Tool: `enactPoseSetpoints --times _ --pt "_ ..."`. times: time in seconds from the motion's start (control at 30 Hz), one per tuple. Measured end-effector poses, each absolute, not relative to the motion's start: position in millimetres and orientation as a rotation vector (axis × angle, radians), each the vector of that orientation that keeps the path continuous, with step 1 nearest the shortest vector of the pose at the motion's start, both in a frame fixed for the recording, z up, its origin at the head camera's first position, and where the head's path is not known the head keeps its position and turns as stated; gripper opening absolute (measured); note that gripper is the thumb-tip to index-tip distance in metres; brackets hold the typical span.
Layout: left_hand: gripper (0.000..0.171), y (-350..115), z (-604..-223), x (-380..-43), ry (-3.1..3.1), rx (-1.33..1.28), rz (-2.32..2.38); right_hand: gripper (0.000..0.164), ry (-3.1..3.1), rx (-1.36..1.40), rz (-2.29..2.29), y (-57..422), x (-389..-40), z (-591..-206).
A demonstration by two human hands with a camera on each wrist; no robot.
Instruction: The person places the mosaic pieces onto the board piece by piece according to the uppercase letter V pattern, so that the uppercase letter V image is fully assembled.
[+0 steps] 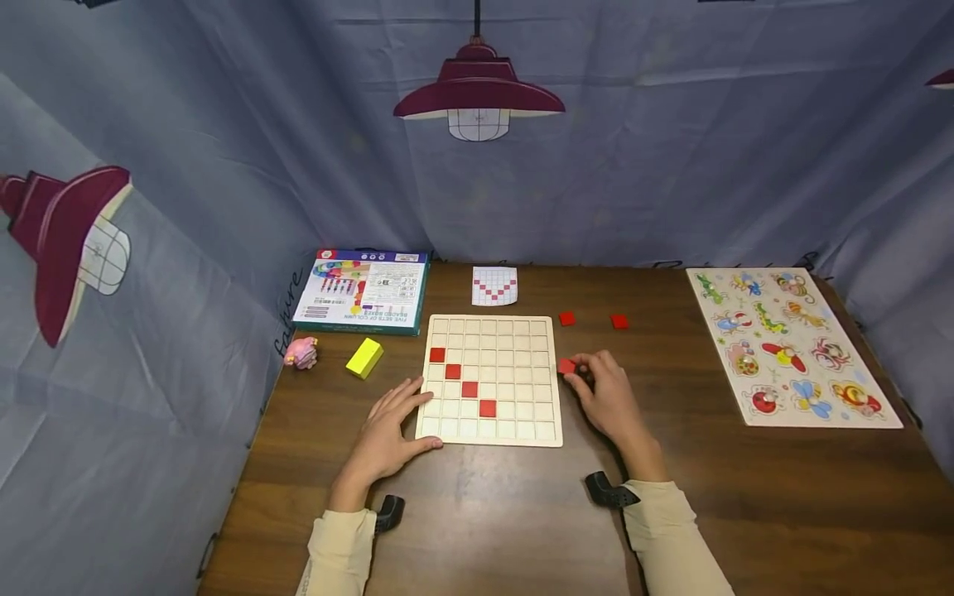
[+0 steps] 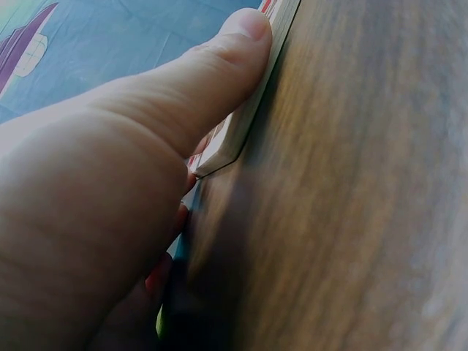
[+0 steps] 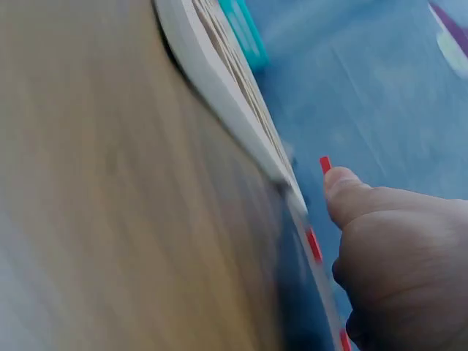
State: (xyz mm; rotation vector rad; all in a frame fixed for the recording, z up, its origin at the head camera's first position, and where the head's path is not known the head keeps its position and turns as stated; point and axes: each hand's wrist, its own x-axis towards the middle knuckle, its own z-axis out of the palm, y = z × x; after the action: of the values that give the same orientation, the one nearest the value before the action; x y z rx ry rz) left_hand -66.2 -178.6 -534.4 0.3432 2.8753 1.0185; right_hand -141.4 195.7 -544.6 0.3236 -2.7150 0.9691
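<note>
A pale wooden grid board lies on the table, with several red square tiles set in its cells in a diagonal running down to the right. My left hand rests at the board's lower left corner, fingers stretched along the left edge and thumb at the front edge. Between thumb and fingertips, my right hand pinches another red tile just off the board's right edge. In the right wrist view that tile stands above the table surface. Two loose red tiles, one nearer and one farther right, lie beyond the right hand.
Behind the board is a small printed card with a red V pattern on a grid. At the left are a flat box, a yellow block and a pink figurine. An insect puzzle board lies far right.
</note>
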Motion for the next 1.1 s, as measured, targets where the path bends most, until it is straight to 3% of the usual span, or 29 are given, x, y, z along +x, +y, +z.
enactPoseSetpoints --times 0.57,1.1 --pt "0.077 -179.5 -532.8 -66.7 2.874 0.336 1.015 0.025 -2.771 0.634 0.888 125.6 -124.6 -538.6" --pt "0.078 -178.1 -536.1 -66.0 2.872 0.341 1.025 0.02 -2.821 0.621 0.751 113.9 -119.4 -537.4"
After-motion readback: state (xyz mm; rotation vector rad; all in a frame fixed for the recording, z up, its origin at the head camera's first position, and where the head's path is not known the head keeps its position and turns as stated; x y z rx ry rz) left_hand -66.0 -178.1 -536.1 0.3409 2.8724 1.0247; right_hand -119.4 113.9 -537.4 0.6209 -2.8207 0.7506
